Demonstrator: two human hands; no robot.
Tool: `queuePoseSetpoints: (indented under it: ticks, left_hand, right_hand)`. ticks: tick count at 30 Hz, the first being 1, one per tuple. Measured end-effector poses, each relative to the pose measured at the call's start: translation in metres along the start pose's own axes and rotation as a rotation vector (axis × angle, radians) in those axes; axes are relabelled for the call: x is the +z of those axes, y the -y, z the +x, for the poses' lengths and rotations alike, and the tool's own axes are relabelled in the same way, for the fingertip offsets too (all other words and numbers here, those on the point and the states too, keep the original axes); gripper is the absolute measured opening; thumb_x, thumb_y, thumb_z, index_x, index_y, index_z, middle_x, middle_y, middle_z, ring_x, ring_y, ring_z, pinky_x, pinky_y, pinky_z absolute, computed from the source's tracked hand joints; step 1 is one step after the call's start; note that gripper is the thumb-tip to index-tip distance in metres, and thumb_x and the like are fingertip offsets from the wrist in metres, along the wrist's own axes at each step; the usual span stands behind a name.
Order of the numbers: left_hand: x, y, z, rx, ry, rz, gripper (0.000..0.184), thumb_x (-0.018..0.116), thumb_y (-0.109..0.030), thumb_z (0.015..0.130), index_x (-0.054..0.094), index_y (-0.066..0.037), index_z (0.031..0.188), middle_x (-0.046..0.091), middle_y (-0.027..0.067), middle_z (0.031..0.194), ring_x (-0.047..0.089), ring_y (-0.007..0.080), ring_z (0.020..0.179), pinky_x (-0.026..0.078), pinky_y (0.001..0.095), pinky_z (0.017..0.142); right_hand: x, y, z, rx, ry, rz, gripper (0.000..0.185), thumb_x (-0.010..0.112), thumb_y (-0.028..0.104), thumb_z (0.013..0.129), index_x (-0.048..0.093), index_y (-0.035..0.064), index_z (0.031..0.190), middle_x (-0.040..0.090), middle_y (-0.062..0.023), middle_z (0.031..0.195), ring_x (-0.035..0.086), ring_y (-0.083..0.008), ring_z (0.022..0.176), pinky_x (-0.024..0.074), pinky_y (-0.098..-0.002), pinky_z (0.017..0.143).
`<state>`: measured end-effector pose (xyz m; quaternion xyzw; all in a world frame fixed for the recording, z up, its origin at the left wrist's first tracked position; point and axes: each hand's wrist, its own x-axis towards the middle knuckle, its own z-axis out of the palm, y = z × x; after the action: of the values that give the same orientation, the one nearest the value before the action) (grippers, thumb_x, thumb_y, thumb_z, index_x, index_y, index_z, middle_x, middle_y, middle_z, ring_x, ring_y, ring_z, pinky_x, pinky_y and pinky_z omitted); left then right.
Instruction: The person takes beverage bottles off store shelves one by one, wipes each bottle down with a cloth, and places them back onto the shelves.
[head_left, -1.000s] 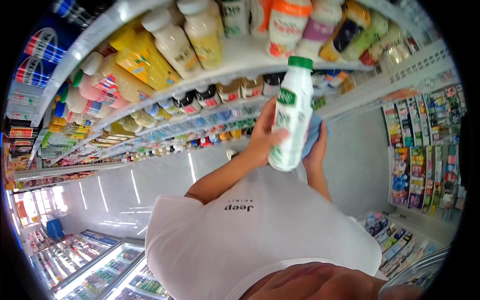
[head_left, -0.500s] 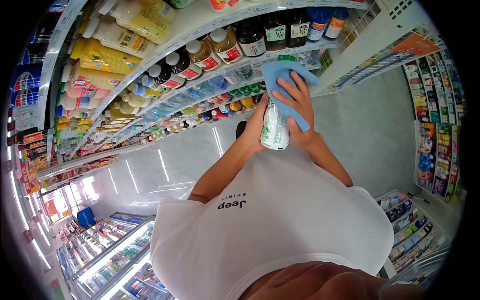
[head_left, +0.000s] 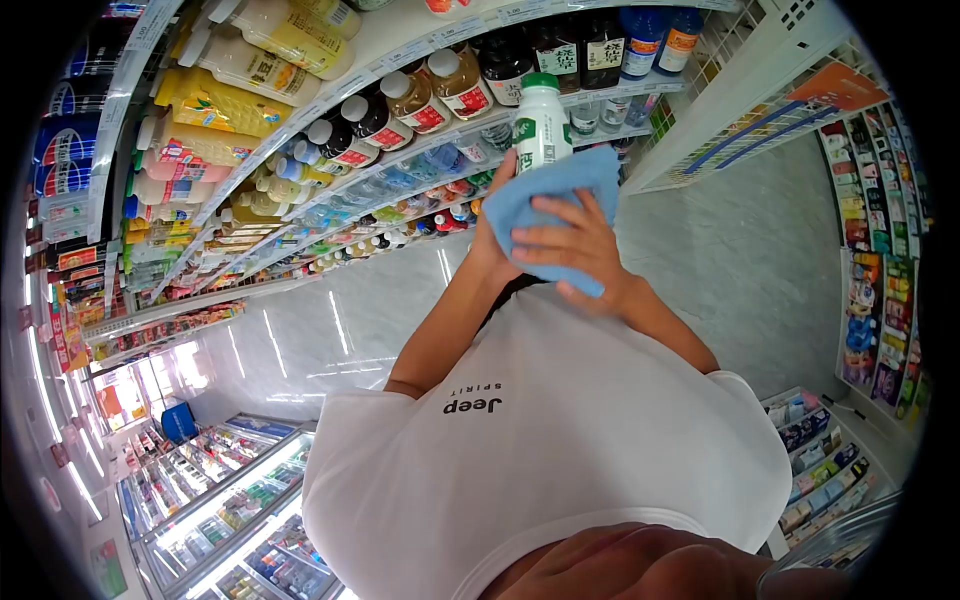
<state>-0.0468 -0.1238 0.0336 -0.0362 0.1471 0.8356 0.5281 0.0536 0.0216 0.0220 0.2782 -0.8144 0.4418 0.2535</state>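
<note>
Currently, bottle [head_left: 541, 138]: before the far shelf [head_left: 440, 42], cap [head_left: 541, 80] pointing far.
Left hand [head_left: 487, 238]: half closed around bottle's left side, it seems.
Right hand [head_left: 592, 250]: partly bent, holding cloth [head_left: 592, 172] against bottle.
Slip: bottle could fall, if left grip loosens.
Under cloth: lower bottle, left fingertips hidden.

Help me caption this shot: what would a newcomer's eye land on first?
Probably the blue cloth, spread under the right hand over the white, green-capped bottle that the left hand holds. Next come the broad white shirt below the hands and the crowded drink shelves at upper left.
</note>
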Motion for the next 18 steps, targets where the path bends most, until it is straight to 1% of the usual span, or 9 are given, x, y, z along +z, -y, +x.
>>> queuePoseSetpoints:
  ticks: [3, 4, 7, 8, 10, 11, 12, 13, 18]
  left_hand:
    - [0.010, -0.004, -0.003, -0.004, 0.033, 0.041, 0.077, 0.035, -0.064, 0.103, 0.051, 0.001, 0.141, 0.064, 0.0191, 0.129, 0.066, 0.0307, 0.113, 0.055, 0.0408, 0.100]
    - [-0.002, -0.005, -0.005, -0.028, 0.076, 0.081, 0.073, 0.036, -0.061, 0.104, 0.050, 0.000, 0.142, 0.062, 0.0170, 0.132, 0.065, 0.0293, 0.116, 0.054, 0.0416, 0.101]
    - [-0.003, 0.010, -0.011, 0.083, -0.299, 0.271, 0.064, 0.036, -0.056, 0.106, 0.044, -0.008, 0.147, 0.058, 0.0142, 0.138, 0.062, 0.0276, 0.123, 0.055, 0.0437, 0.100]
    - [-0.016, 0.015, -0.009, 0.163, -0.322, 0.239, 0.050, 0.041, -0.044, 0.108, 0.047, -0.007, 0.141, 0.059, 0.0124, 0.134, 0.063, 0.0261, 0.119, 0.056, 0.0439, 0.098]
    - [-0.019, 0.023, -0.011, 0.207, -0.261, 0.393, 0.042, 0.046, -0.040, 0.108, 0.046, -0.011, 0.138, 0.061, 0.0091, 0.127, 0.065, 0.0235, 0.115, 0.058, 0.0411, 0.094]
    - [-0.018, 0.024, -0.013, 0.234, -0.231, 0.475, 0.039, 0.048, -0.039, 0.107, 0.046, -0.013, 0.137, 0.062, 0.0075, 0.123, 0.065, 0.0221, 0.112, 0.058, 0.0397, 0.093]
    - [-0.011, 0.024, -0.016, 0.184, -0.211, 0.446, 0.031, 0.050, -0.035, 0.107, 0.044, -0.017, 0.131, 0.061, 0.0049, 0.117, 0.066, 0.0190, 0.107, 0.060, 0.0375, 0.087]
    - [-0.013, 0.026, -0.017, 0.185, -0.180, 0.445, 0.032, 0.051, -0.038, 0.107, 0.044, -0.017, 0.130, 0.061, 0.0058, 0.118, 0.067, 0.0191, 0.105, 0.061, 0.0388, 0.083]
    - [-0.016, 0.026, -0.024, 0.209, -0.213, 0.373, 0.039, 0.052, -0.045, 0.104, 0.047, -0.017, 0.131, 0.064, 0.0062, 0.115, 0.070, 0.0206, 0.098, 0.061, 0.0382, 0.079]
  right_hand:
    - [0.002, 0.005, -0.005, -0.006, 0.033, 0.028, 0.038, 0.047, 0.030, 0.098, 0.070, 0.0141, 0.124, 0.062, -0.0056, 0.139, 0.047, -0.0339, 0.139, 0.0210, -0.0595, 0.118]
    - [0.002, 0.005, -0.005, -0.007, 0.028, 0.032, 0.039, 0.047, 0.030, 0.098, 0.070, 0.0136, 0.124, 0.062, -0.0061, 0.139, 0.047, -0.0345, 0.138, 0.0217, -0.0597, 0.118]
    - [0.000, -0.005, 0.007, 0.076, -0.114, -0.083, 0.041, 0.046, 0.031, 0.098, 0.070, 0.0115, 0.125, 0.061, -0.0091, 0.139, 0.044, -0.0368, 0.140, 0.0222, -0.0593, 0.118]
    - [-0.002, -0.011, 0.013, 0.094, -0.172, -0.103, 0.042, 0.045, 0.031, 0.099, 0.070, 0.0104, 0.125, 0.061, -0.0100, 0.140, 0.044, -0.0375, 0.141, 0.0217, -0.0590, 0.118]
    - [-0.006, -0.020, 0.022, 0.122, -0.285, -0.139, 0.044, 0.043, 0.032, 0.099, 0.069, 0.0080, 0.126, 0.059, -0.0119, 0.141, 0.042, -0.0388, 0.142, 0.0207, -0.0585, 0.119]
    - [-0.007, -0.022, 0.025, 0.129, -0.292, -0.136, 0.045, 0.043, 0.031, 0.100, 0.069, 0.0071, 0.126, 0.059, -0.0124, 0.142, 0.041, -0.0388, 0.143, 0.0201, -0.0582, 0.119]
    - [-0.010, -0.024, 0.026, 0.134, -0.300, -0.131, 0.045, 0.042, 0.031, 0.100, 0.068, 0.0063, 0.127, 0.059, -0.0128, 0.142, 0.040, -0.0388, 0.143, 0.0195, -0.0579, 0.120]
    - [-0.012, -0.026, 0.027, 0.140, -0.306, -0.126, 0.046, 0.041, 0.031, 0.100, 0.068, 0.0054, 0.128, 0.058, -0.0133, 0.143, 0.040, -0.0388, 0.144, 0.0189, -0.0577, 0.120]
    - [-0.006, -0.019, 0.029, 0.128, -0.301, -0.126, 0.045, 0.041, 0.028, 0.099, 0.068, 0.0048, 0.128, 0.060, -0.0134, 0.141, 0.039, -0.0386, 0.144, 0.0177, -0.0574, 0.121]
